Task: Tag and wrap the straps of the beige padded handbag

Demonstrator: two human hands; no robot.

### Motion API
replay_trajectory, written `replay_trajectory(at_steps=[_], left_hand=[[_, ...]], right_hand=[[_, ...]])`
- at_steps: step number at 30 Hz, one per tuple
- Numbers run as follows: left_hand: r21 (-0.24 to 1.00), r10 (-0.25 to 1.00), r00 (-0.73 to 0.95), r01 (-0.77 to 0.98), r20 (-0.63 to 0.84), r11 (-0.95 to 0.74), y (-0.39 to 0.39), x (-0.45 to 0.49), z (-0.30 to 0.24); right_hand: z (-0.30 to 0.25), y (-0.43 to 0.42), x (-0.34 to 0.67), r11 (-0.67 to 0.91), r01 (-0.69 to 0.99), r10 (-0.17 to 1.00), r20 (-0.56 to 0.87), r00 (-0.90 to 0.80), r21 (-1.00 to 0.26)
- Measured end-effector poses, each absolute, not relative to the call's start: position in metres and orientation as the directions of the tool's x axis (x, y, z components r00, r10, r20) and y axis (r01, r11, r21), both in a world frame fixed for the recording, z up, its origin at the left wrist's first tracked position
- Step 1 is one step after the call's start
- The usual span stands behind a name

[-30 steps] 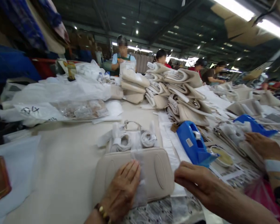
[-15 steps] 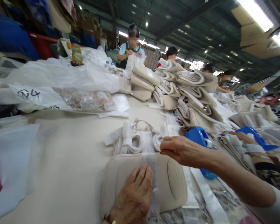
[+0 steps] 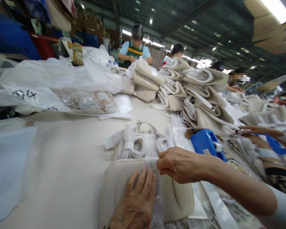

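A beige bag panel with stitched oval shapes lies in front of me. Down its middle runs a translucent white strip. My left hand rests flat on the panel, fingers spread, its fingertips by the strip's left side. My right hand is closed in a pinch at the strip's right edge; what is between its fingertips is hidden. Just beyond the panel are two coiled white cords, a left coil with a paper band and a right coil. Behind them is a small strap loop.
A blue tape dispenser stands to the right, near a co-worker's hand. Folded beige bags are piled at the back. Plastic-wrapped goods lie at the back left, with a white sheet at the left.
My right hand has moved down and slightly left, from beside the right coil to the strip's edge. The left hand's fingers have spread. A co-worker's hand has reached in at the right.
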State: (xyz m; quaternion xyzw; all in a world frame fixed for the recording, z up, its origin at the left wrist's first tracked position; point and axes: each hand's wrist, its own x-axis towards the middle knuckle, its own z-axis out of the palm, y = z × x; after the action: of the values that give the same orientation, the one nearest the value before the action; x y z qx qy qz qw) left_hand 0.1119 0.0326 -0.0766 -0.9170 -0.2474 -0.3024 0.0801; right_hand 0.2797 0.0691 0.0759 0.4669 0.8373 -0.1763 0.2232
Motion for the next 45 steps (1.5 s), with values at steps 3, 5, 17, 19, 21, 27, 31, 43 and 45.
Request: replay_trajectory(at_steps=[3, 5, 17, 19, 21, 27, 31, 43, 45], left_hand=[[0.008, 0.410, 0.688, 0.507, 0.599, -0.862, 0.033, 0.113, -0.077], [0.014, 0.411, 0.668, 0.515, 0.621, -0.857, 0.032, 0.114, -0.078], [0.066, 0.441, 0.630, 0.526, 0.640, -0.848, 0.031, 0.118, -0.086], [0.084, 0.453, 0.628, 0.526, 0.633, -0.846, 0.031, 0.118, -0.087], [0.077, 0.438, 0.637, 0.512, 0.634, -0.856, 0.032, 0.117, -0.087], [0.080, 0.409, 0.648, 0.474, 0.643, -0.877, 0.033, 0.113, -0.085], [0.106, 0.436, 0.637, 0.487, 0.636, -0.867, 0.032, 0.112, -0.077], [0.069, 0.373, 0.631, 0.451, 0.681, -0.890, 0.041, 0.107, -0.077], [-0.064, 0.251, 0.674, 0.405, 0.694, -0.912, 0.049, 0.105, -0.084]], right_hand=[[0.065, 0.084, 0.273, 0.589, 0.807, 0.669, -0.534, -0.517, -0.043], [0.056, 0.093, 0.269, 0.630, 0.776, 0.653, -0.527, -0.545, -0.022], [0.045, 0.136, 0.271, 0.487, 0.871, 0.767, -0.506, -0.396, 0.056], [0.042, 0.148, 0.284, 0.465, 0.885, 0.773, -0.481, -0.414, -0.015], [0.041, 0.155, 0.296, 0.431, 0.901, 0.802, -0.438, -0.406, -0.046], [0.037, 0.104, 0.297, 0.345, 0.937, 0.936, -0.101, -0.338, 0.055], [0.004, 0.031, 0.285, 0.513, 0.857, 0.833, 0.266, -0.486, -0.041], [-0.001, -0.055, 0.314, 0.354, 0.915, 0.847, 0.481, -0.225, -0.195], [0.010, -0.066, 0.358, 0.038, 0.954, 0.771, 0.616, 0.161, -0.298]])
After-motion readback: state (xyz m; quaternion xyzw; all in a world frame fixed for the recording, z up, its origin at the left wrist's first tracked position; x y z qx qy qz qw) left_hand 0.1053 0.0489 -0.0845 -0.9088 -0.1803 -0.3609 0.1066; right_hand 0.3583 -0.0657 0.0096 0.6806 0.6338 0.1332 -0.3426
